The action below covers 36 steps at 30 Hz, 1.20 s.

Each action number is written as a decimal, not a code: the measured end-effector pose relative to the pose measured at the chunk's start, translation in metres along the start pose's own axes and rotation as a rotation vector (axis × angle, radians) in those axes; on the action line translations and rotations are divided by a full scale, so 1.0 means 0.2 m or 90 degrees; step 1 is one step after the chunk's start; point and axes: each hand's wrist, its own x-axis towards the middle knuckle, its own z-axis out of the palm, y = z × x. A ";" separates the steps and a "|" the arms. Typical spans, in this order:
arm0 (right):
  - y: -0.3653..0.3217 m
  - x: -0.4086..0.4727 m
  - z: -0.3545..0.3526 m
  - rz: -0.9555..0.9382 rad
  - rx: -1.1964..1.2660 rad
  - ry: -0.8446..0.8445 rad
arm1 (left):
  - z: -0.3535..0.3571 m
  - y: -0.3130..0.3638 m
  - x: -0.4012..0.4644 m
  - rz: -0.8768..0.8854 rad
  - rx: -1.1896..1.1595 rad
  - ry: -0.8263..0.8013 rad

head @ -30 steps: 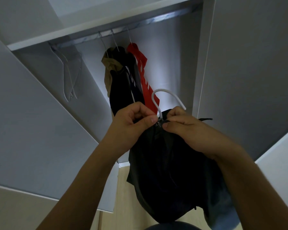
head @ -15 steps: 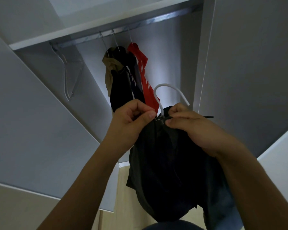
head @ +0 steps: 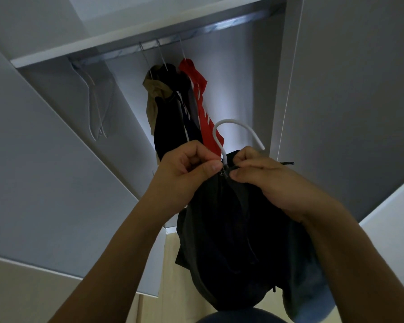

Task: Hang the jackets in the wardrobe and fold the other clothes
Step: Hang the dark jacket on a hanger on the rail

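Pinching the black jacket (head: 238, 229) collar with left hand (head: 187, 171) and right hand (head: 264, 180), fastening it. Keeping the white hanger (head: 233, 134) hook free at frame centre for the rail (head: 196, 31).

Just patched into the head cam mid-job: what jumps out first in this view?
Front and centre, the left hand and right hand pinch the collar of a black jacket at the base of its white hanger hook, which is not yet on the rail. Behind, a red garment stands out among tan and dark clothes hanging from that rail, with empty hangers at its left end.
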 end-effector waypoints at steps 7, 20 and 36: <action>0.05 0.01 0.00 0.015 0.034 0.024 | 0.01 -0.01 -0.03 -0.008 0.014 -0.043; 0.09 0.07 0.01 -0.021 0.012 0.114 | 0.07 -0.05 -0.05 0.182 0.504 0.165; 0.04 0.30 -0.04 -0.136 -0.018 0.363 | 0.18 -0.10 -0.10 0.152 0.710 -0.058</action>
